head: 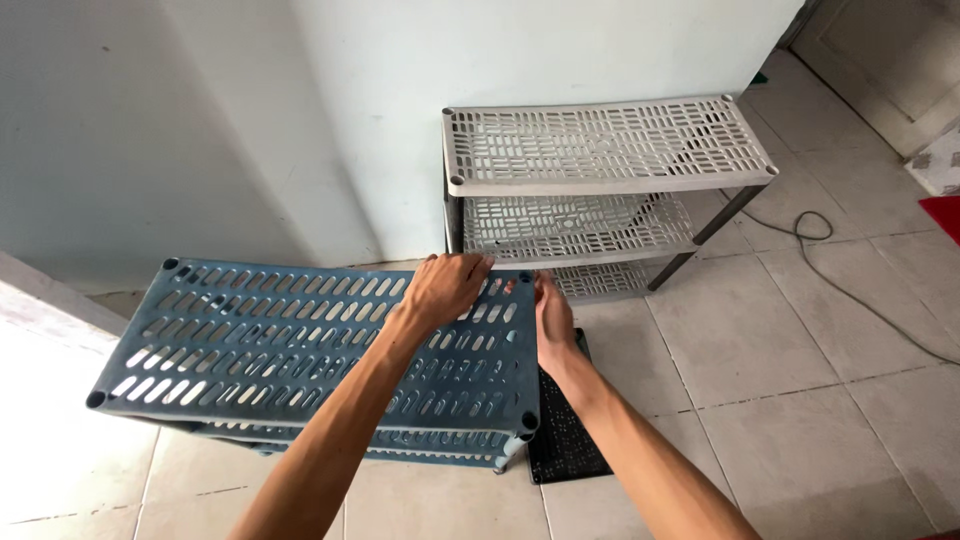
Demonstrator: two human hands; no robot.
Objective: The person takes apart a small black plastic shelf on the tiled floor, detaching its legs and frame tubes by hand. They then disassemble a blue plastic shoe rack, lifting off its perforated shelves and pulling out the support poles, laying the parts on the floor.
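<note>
1. Pale floor tiles (760, 340) and a plain white wall (400, 120), that's the setting, seen from above.
2. Left hand (443, 288) lies palm down on the far edge of the blue slotted plastic rack (300, 345), fingers curled over the rim.
3. Right hand (553, 318) is pressed against that rack's far right corner, fingers mostly straight; can't tell if it's really gripping.
4. Under the rack's right end there's a black perforated panel (565, 440) flat on the floor.
5. Just past the hands, a grey three-tier slotted rack (600, 145) stands against the wall.
6. Further right, a dark cable (830, 270) snakes across the tiles.
</note>
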